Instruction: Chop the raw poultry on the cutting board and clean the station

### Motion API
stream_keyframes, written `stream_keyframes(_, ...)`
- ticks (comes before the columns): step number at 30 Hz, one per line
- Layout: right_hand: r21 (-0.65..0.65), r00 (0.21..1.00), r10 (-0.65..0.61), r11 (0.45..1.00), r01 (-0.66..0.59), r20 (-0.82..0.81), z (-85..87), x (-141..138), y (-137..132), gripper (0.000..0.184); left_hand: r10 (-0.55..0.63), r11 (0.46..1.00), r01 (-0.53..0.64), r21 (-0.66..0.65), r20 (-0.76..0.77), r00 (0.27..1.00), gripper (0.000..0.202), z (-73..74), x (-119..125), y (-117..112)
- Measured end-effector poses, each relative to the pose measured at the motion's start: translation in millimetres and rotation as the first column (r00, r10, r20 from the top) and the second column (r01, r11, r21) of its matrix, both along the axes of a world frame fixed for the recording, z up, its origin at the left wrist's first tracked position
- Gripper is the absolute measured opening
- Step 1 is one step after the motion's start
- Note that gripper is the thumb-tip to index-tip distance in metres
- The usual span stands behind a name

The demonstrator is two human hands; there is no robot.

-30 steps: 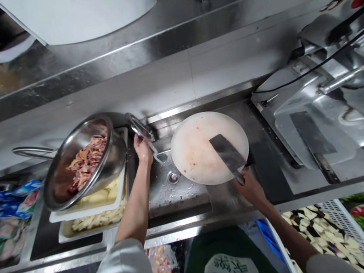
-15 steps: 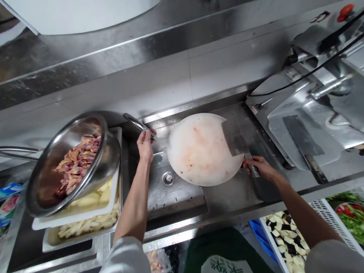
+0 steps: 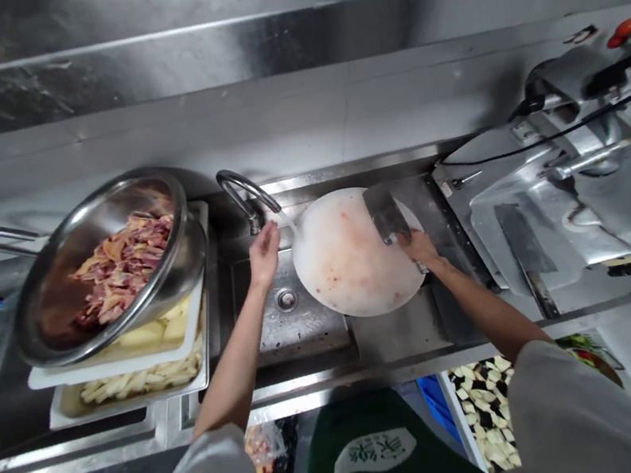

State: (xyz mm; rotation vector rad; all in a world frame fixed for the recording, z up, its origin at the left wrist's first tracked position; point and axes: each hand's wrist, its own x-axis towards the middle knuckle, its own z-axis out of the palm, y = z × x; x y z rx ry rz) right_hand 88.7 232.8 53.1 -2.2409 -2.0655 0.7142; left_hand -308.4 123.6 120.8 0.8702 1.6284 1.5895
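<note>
Two changes are showing since half a second ago: water (image 3: pixel 288 222) is now running from the faucet (image 3: pixel 243 184) onto the round board (image 3: pixel 346 272), and our cleaver (image 3: pixel 382 207) is angling over its upper right. We are holding the left hand (image 3: pixel 265 254) loosely open just below the faucet; our right hand (image 3: pixel 419 247) is gripping the cleaver. The sink (image 3: pixel 308 335) is giving room between the steel bowl (image 3: pixel 54 316) and the round board.
</note>
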Motion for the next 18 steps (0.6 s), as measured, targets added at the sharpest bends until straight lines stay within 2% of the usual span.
stream_keyframes(2,-0.052,0.998,0.057,0.997,-0.056,0.007,2.0,-9,-12,0.051,0.037,0.999,-0.037,-0.030,-0.026,0.999,0.055,-14.3,8,-67)
stream_keyframes(4,-0.096,0.992,0.123,0.988,-0.123,-0.004,4.5,-20,-33,0.055,0.171,0.978,-0.172,-0.119,-0.020,0.985,0.053,-35.1,19,-142)
stream_keyframes(7,-0.114,0.967,0.255,0.960,-0.255,-0.018,6.7,-51,-76,0.051,0.335,0.901,-0.333,-0.279,-0.042,0.941,0.049,-70.5,32,-252)
stream_keyframes(9,-0.128,0.935,0.351,0.926,-0.354,-0.046,5.6,-82,-106,0.047,0.386,0.833,-0.394,-0.389,-0.104,0.917,0.045,-89.2,36,-312)
stream_keyframes(12,-0.122,0.838,0.531,0.830,-0.545,-0.129,3.3,-126,-141,0.046,0.329,0.767,-0.407,-0.496,-0.240,0.913,0.042,-101.5,32,-378)
stream_keyframes(14,-0.121,0.797,0.588,0.789,-0.602,-0.134,3.7,-137,-148,0.047,0.272,0.743,-0.391,-0.544,-0.288,0.918,0.039,-100.9,27,-412)
stream_keyframes(16,-0.112,0.844,0.530,0.836,-0.537,-0.089,5.3,-124,-137,0.047,0.240,0.702,-0.388,-0.597,-0.315,0.918,0.036,-97.0,25,-443)
stream_keyframes(18,-0.059,0.928,0.370,0.926,-0.372,-0.040,7.2,-84,-112,0.048,0.240,0.646,-0.412,-0.643,-0.341,0.909,0.031,-91.5,29,-472)
